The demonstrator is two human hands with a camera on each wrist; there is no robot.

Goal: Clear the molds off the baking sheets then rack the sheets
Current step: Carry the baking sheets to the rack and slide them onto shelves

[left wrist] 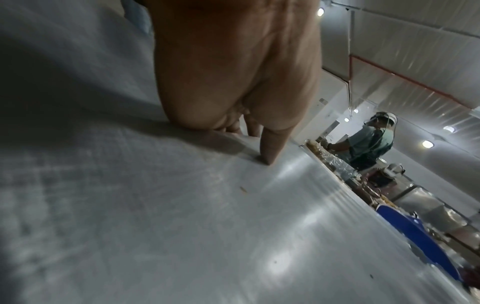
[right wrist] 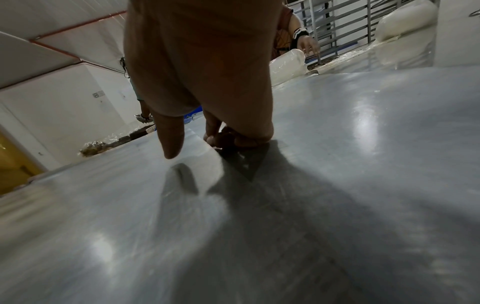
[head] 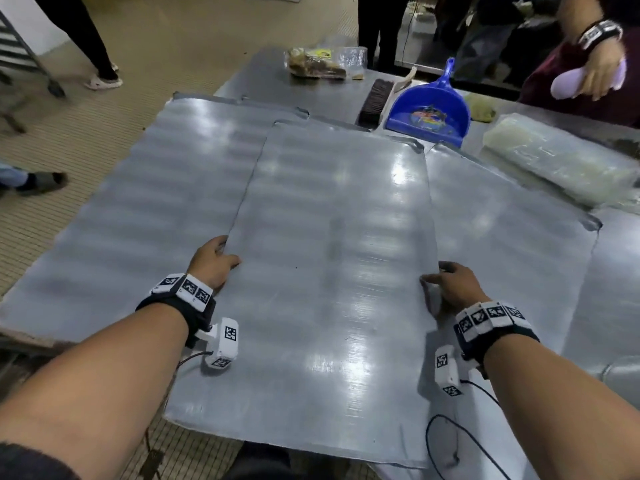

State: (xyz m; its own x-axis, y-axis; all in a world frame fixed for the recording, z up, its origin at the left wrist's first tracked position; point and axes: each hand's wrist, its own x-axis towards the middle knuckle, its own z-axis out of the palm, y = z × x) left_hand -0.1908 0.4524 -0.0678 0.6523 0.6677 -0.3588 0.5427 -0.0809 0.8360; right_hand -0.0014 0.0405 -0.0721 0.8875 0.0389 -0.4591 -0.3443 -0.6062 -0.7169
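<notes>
A bare grey baking sheet lies on top of other sheets, its near end past the table edge. My left hand grips its left edge, thumb on top, fingers curled under. My right hand grips the right edge, fingers curled beneath it and the thumb hovering just over the surface. A second sheet lies under it to the left, a third to the right. No molds show on any sheet.
A blue dustpan and a brush lie beyond the sheets. A plastic-wrapped roll sits at the right. A bag of scraps is at the back. Another person's hand holds a pale object. A rack stands far left.
</notes>
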